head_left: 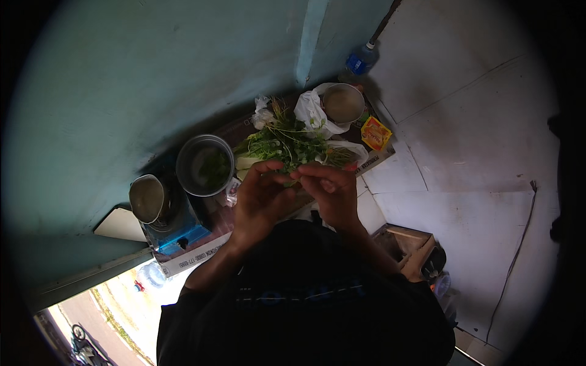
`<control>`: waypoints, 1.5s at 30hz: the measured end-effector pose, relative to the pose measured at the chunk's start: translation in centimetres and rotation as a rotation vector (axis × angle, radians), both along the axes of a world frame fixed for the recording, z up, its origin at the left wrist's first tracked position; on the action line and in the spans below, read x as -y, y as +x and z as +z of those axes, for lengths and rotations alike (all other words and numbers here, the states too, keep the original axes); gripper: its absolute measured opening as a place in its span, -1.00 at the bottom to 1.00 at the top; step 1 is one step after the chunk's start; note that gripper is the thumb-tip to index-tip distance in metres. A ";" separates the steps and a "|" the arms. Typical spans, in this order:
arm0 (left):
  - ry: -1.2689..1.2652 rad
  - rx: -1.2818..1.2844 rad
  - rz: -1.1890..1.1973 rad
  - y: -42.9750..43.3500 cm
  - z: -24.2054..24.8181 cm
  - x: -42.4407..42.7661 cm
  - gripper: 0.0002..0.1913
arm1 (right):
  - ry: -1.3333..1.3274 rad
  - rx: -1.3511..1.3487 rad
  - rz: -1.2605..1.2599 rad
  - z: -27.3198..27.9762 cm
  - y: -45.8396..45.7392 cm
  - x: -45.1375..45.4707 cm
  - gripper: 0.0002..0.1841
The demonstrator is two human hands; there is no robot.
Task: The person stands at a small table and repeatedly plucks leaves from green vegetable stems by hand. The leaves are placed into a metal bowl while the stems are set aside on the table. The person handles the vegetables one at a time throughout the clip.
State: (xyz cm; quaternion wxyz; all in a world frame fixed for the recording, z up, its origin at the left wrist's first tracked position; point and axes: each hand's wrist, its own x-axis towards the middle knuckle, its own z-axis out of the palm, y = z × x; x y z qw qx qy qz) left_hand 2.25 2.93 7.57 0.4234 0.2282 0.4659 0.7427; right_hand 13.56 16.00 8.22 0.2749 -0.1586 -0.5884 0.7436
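My left hand (263,196) is raised before me, thumb and fingers curved apart; whether it touches the greens cannot be told. My right hand (330,185) is beside it, thumb and forefinger pinched near a small bit of green at the fingertips. Beyond both hands lies a heap of leafy green herbs (286,144) with roots and stems. Pale vegetable pieces (247,163) lie just past my left hand. To the left of the heap stands a round metal pot (185,170) with green leaves (215,168) inside.
A saucepan (147,198) stands on a blue gas stove (197,238) at left. White plastic bags (311,110), a round container (343,103), a yellow-orange packet (376,133) and a large water bottle (361,60) are towards the back right. A wooden box (409,242) is at lower right.
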 end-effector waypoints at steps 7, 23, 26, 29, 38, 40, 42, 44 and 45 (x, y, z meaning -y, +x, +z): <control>0.027 0.050 -0.056 0.1 0.0 -1.1 -0.49 | 0.076 -0.063 -0.094 -0.8 0.5 0.7 -0.80; -0.647 -0.894 0.563 -10.3 -13.2 3.2 -0.78 | -0.081 -0.223 -0.079 -2.1 -0.3 -0.8 -0.77; -0.866 -1.107 0.465 -13.0 -14.7 5.5 -0.65 | -0.111 -0.252 -0.021 -2.1 -0.3 -0.8 -0.75; -1.036 -1.229 0.285 -11.8 -13.5 5.8 -0.48 | -0.056 -0.209 0.004 -2.2 -0.6 -0.9 -0.76; -0.253 -1.537 0.311 -2.9 -3.2 -1.3 -0.35 | -0.064 0.029 0.398 -1.1 1.6 -1.6 -0.85; -0.158 -1.500 0.313 -2.7 -2.6 -2.4 -0.43 | -0.029 0.076 0.453 -0.9 2.2 -2.0 -0.84; -0.091 -1.505 0.289 -2.5 -2.8 -2.9 -0.52 | 0.046 0.088 0.504 -1.0 2.8 -2.6 -0.83; -0.038 -1.563 0.250 -2.4 -3.4 -3.2 -0.63 | 0.115 0.130 0.516 -1.2 3.4 -3.1 -0.85; -0.052 -1.536 0.247 -2.2 -3.7 -3.3 -0.68 | 0.150 0.159 0.505 -1.4 3.7 -3.3 -0.86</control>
